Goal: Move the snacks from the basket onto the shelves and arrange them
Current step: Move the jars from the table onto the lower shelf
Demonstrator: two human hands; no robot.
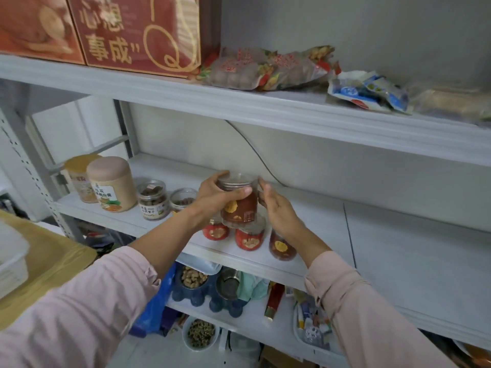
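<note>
Snack jar point(240, 205) is hovering, left hand point(216, 193) gripping it, right hand point(277, 209) touching flat-fingered at 3 o'clock; other jars point(249, 239) sitting shelved already.

Glossy clear plastic jar point(240, 200); matt white shelf point(398, 235); soft pink cloth sleeves point(79, 309).

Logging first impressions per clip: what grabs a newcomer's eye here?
At centre, the left hand grips a clear snack jar above the middle shelf while the right hand touches its side. Three similar jars stand just below; red gift boxes sit on the top shelf, left.
</note>
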